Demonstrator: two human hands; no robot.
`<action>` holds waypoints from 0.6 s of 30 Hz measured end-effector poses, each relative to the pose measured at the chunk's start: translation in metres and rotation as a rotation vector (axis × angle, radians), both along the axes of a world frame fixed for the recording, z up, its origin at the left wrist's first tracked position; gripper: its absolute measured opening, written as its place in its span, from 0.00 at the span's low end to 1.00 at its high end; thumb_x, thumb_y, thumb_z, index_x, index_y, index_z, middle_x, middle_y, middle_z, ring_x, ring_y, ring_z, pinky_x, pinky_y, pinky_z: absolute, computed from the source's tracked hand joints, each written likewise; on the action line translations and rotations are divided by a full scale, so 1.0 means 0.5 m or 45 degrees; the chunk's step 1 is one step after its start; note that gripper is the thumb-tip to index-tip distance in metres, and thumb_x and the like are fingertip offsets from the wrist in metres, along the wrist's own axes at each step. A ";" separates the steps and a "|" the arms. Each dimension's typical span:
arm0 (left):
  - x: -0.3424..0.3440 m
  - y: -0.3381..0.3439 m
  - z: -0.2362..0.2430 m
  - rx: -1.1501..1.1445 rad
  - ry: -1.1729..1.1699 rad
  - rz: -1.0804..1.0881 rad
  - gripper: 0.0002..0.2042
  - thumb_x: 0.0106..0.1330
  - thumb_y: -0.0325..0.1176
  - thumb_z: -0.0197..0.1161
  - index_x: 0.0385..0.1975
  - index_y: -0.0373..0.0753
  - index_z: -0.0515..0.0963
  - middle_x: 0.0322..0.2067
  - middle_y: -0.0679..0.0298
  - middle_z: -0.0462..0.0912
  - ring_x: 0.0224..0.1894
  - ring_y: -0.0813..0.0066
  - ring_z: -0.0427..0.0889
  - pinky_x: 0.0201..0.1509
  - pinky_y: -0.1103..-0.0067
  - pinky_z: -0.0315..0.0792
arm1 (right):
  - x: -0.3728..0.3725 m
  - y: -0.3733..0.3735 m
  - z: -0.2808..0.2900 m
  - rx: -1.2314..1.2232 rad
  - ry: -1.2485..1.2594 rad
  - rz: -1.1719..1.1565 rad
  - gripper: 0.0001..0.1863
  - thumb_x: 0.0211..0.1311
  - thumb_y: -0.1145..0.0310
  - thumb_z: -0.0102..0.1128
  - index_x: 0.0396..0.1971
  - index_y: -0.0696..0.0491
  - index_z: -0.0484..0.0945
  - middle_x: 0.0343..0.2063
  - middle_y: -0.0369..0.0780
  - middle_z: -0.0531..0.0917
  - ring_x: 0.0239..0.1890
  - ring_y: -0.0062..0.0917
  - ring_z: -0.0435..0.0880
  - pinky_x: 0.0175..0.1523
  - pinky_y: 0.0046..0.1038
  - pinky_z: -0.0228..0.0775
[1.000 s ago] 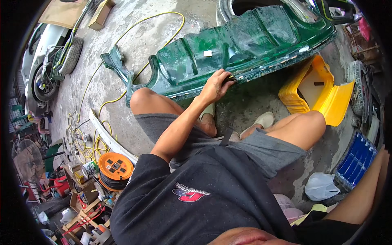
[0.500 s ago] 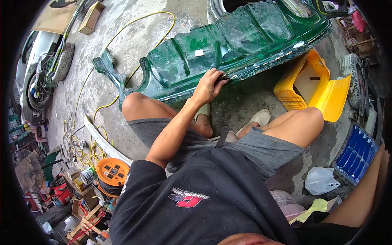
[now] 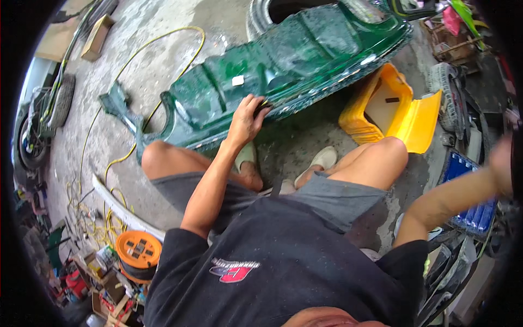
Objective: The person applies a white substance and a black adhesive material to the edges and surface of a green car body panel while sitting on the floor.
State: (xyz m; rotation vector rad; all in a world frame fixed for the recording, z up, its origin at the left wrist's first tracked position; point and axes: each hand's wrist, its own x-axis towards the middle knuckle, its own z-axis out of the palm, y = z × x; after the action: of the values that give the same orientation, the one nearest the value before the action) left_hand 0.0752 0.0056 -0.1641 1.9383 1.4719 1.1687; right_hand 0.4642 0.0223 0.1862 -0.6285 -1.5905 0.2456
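A long green car bumper [image 3: 190, 101] with scuffed, dusty paint lies across the floor in front of my knees, its lower edge toward me. My left hand [image 3: 245, 122] rests at that near edge, fingers closed around a small dark piece with a yellow edge [image 3: 262, 105], mostly hidden by the fingers. A small whitish block [image 3: 238, 80] sits on the bumper just beyond this hand. Far out to the right, my right hand [image 3: 502, 161] is raised near the picture's rim, smeared by motion and partly cut off, so its fingers cannot be made out.
A yellow plastic container [image 3: 400, 117] lies on its side at my right, under the bumper's end. Beyond it are a tyre [image 3: 444, 92] and a blue ribbed panel [image 3: 471, 212]. An orange cable reel [image 3: 139, 248] and a yellow hose [image 3: 199, 46] lie on the left.
The view has shifted, so the scene sits further left. My right arm has swung up and more into view, with its hand blurred. My left hand stays at the bumper's edge.
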 end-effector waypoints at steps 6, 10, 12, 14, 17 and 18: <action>-0.020 -0.019 -0.012 0.135 0.039 0.004 0.12 0.59 0.26 0.68 0.42 0.32 0.78 0.32 0.53 0.76 0.36 0.53 0.77 0.41 0.67 0.72 | 0.295 0.157 -0.444 -1.121 -0.142 -0.544 0.17 0.71 0.54 0.59 0.43 0.53 0.84 0.30 0.30 0.81 0.26 0.11 0.73 0.36 0.16 0.67; 0.009 -0.017 -0.006 0.103 0.054 -0.126 0.11 0.59 0.26 0.67 0.41 0.36 0.78 0.35 0.52 0.78 0.40 0.49 0.77 0.43 0.63 0.72 | 0.356 0.153 -0.629 -1.613 -0.137 -0.347 0.18 0.68 0.49 0.61 0.33 0.50 0.82 0.20 0.26 0.73 0.20 0.10 0.68 0.26 0.16 0.60; 0.047 -0.014 0.029 0.140 -0.036 -0.186 0.12 0.60 0.28 0.68 0.42 0.35 0.77 0.36 0.53 0.76 0.41 0.50 0.77 0.44 0.64 0.72 | 0.422 0.154 -0.720 -1.673 -0.113 -0.258 0.18 0.68 0.49 0.61 0.31 0.49 0.81 0.21 0.28 0.75 0.20 0.11 0.69 0.24 0.16 0.60; 0.064 -0.021 0.048 0.075 0.031 -0.222 0.14 0.60 0.28 0.69 0.44 0.34 0.76 0.38 0.53 0.76 0.42 0.51 0.77 0.44 0.65 0.73 | 0.445 0.168 -0.827 -1.817 0.037 -0.231 0.16 0.69 0.52 0.60 0.37 0.51 0.81 0.22 0.31 0.77 0.21 0.14 0.73 0.26 0.18 0.67; 0.082 -0.031 0.057 0.084 0.030 -0.186 0.14 0.60 0.27 0.68 0.45 0.34 0.76 0.38 0.54 0.75 0.42 0.51 0.77 0.45 0.66 0.73 | 0.408 0.190 -0.892 -2.196 -0.265 -0.139 0.16 0.68 0.59 0.61 0.43 0.57 0.80 0.23 0.37 0.80 0.24 0.19 0.76 0.27 0.21 0.71; 0.091 -0.021 0.064 0.087 -0.002 -0.227 0.14 0.60 0.27 0.68 0.45 0.34 0.76 0.38 0.54 0.76 0.42 0.51 0.77 0.45 0.66 0.73 | 0.465 0.192 -0.913 -2.119 -0.671 -0.070 0.19 0.67 0.57 0.60 0.42 0.61 0.81 0.25 0.43 0.83 0.27 0.26 0.80 0.30 0.29 0.75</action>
State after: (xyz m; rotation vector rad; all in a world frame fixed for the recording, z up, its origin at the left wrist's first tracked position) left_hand 0.1207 -0.0050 -0.1319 2.0662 1.2437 1.1534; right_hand 0.6967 0.1185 -0.2702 -2.1052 -1.5603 1.5199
